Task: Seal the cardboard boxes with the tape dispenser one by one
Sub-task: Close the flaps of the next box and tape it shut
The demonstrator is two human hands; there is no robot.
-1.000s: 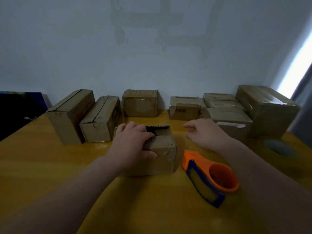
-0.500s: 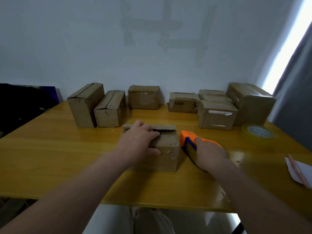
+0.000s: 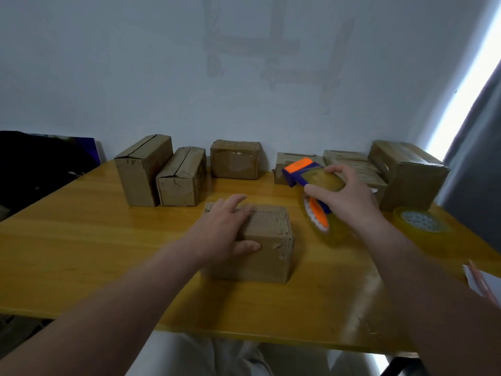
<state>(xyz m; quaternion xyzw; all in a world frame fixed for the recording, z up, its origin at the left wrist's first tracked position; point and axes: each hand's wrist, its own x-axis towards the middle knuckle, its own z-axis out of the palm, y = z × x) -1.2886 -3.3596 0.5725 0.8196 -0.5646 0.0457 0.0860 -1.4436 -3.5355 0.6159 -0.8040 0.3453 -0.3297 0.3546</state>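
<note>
The left fingers (image 3: 235, 200) lie straight and slightly spread on the top of the box (image 3: 271, 240), pointing to 1 o'clock, with the thumb laid against its near face. The left hand (image 3: 221, 230) covers the left half of the top. The box's flaps are down, and it stands on the table (image 3: 81, 240) in front of the person, near the middle.

The right fingers (image 3: 337, 172) curl over the dispenser (image 3: 311, 177) and the thumb clamps it from below. The right hand (image 3: 348, 198) holds it at 2 o'clock from the box, apart from it. The orange and blue nose points to 10 o'clock and the tape wheel hangs low and blurred. I cannot tell whether the wheel clears the table.

At 12 o'clock the back boxes (image 3: 234, 160) stand in a row along the wall (image 3: 135, 77). A loose roll (image 3: 421, 223) lies flat at 3 o'clock. A paper (image 3: 481, 280) lies at the table's right edge, at 4 o'clock.
</note>
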